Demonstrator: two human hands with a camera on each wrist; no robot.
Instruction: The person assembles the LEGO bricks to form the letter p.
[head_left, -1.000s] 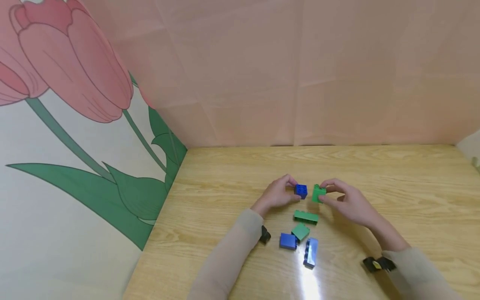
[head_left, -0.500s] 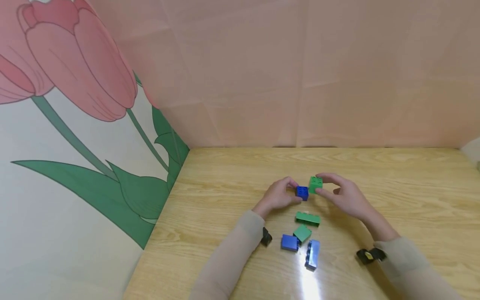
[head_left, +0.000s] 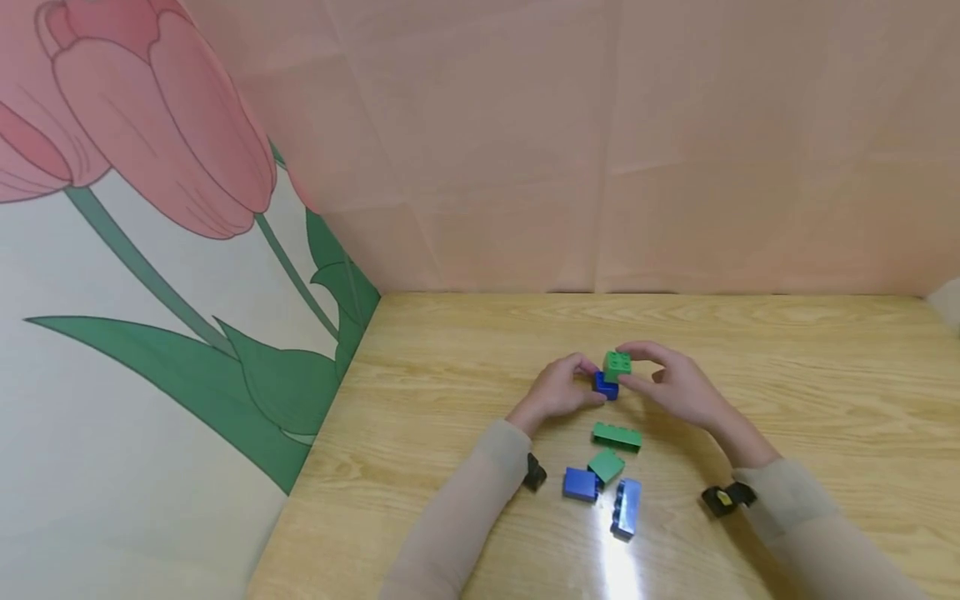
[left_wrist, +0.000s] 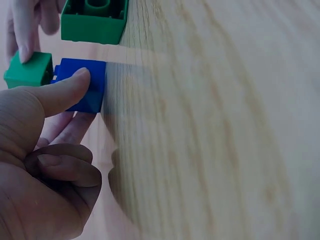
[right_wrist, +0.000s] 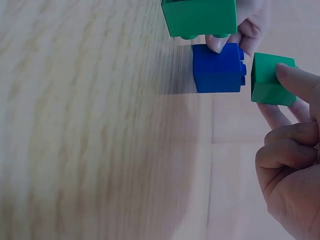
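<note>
On the wooden table, my left hand [head_left: 557,388] pinches a blue toy building brick [right_wrist: 217,69] between thumb and fingers, its studs facing up. My right hand [head_left: 678,385] pinches a smaller green brick [head_left: 618,365] by its sides and holds it just over the blue one. In the right wrist view a narrow gap shows between the green brick's underside and the blue studs. From the head, the green brick overlaps the back right of the blue brick. A long green brick [head_left: 617,437] lies on its side just in front of both hands.
Closer to the person lie another green brick [head_left: 606,467], a blue brick [head_left: 581,484] and a long blue brick [head_left: 626,508] on its side. A pink sheet [head_left: 487,167] rises behind the table [head_left: 450,333], and a tulip-printed panel [head_left: 187,292] stands at left.
My right hand has lifted the green brick off to the left, from beside the blue brick to above it. The left hand keeps its hold on the blue brick in place.
</note>
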